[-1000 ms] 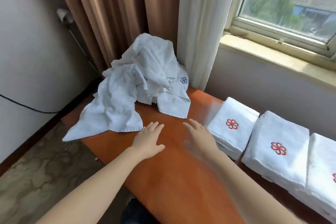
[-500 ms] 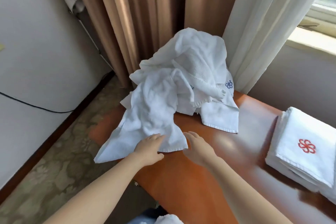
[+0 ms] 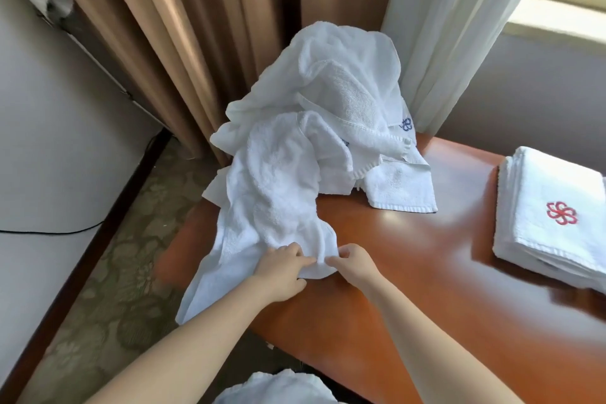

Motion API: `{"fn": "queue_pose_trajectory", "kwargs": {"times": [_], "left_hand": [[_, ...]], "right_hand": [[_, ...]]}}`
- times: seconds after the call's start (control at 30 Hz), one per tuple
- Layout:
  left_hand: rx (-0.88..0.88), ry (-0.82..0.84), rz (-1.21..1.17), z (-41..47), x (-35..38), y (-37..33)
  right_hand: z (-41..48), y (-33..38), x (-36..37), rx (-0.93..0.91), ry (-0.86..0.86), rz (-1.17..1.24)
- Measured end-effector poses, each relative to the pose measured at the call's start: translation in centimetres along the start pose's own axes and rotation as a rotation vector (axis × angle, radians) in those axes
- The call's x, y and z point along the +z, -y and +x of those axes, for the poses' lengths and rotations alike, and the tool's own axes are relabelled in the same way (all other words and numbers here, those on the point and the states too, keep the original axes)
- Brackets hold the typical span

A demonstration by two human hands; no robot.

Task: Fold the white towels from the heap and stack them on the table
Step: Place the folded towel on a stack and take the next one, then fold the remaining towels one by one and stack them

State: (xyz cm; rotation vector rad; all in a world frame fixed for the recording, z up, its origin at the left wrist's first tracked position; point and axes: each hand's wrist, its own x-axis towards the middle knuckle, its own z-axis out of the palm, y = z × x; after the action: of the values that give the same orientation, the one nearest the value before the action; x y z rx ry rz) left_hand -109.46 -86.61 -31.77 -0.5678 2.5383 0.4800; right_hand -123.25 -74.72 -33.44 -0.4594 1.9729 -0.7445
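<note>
While the heap [image 3: 331,115] sits behind, left hand [image 3: 282,267] and right hand [image 3: 352,261] apparently pinch the front towel [image 3: 275,203] by its near edge.

We stood in what looked like a hotel guest room. Heavy tan drapes [image 3: 196,43] hung beside a sheer white curtain [image 3: 459,26] at a window sill [image 3: 564,21], and patterned carpet [image 3: 108,289] covered the floor. On a polished wooden desk [image 3: 410,272] lay a heap of white towels [image 3: 314,128] and a folded stack [image 3: 551,216] bearing one embroidered red emblem [image 3: 561,212], as hotel linen does.
</note>
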Motion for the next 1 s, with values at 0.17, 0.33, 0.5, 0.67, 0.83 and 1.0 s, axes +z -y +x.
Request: {"fn": "queue_pose_trajectory", "kwargs": {"times": [0.17,0.33,0.5,0.67,0.83,1.0], "left_hand": [[0.016,0.018,-0.051,0.2,0.6,-0.3],[-0.049,-0.345,-0.236,0.5,-1.1,-2.4],[0.144,-0.544,-0.175,2.2,-3.4,-7.7],[0.339,-0.353,-0.254,3.0,-4.3,-13.5],[0.342,-0.166,-0.138,3.7,-4.2,-17.8],[0.279,-0.240,-0.233,4.3,-5.1,-21.8]], "right_hand": [[-0.9,-0.3,0.4,0.015,-0.016,0.079],[-2.3,-0.7,-1.4,-0.003,-0.211,0.620],[-4.5,-1.1,-4.2,0.011,-0.264,0.876],[-7.1,-3.5,-8.9,-0.016,-0.429,0.995],[-10.1,-5.4,-13.9,-0.052,-0.501,1.141],[-13.4,-4.3,-19.1,-0.200,-0.449,0.948]]}}
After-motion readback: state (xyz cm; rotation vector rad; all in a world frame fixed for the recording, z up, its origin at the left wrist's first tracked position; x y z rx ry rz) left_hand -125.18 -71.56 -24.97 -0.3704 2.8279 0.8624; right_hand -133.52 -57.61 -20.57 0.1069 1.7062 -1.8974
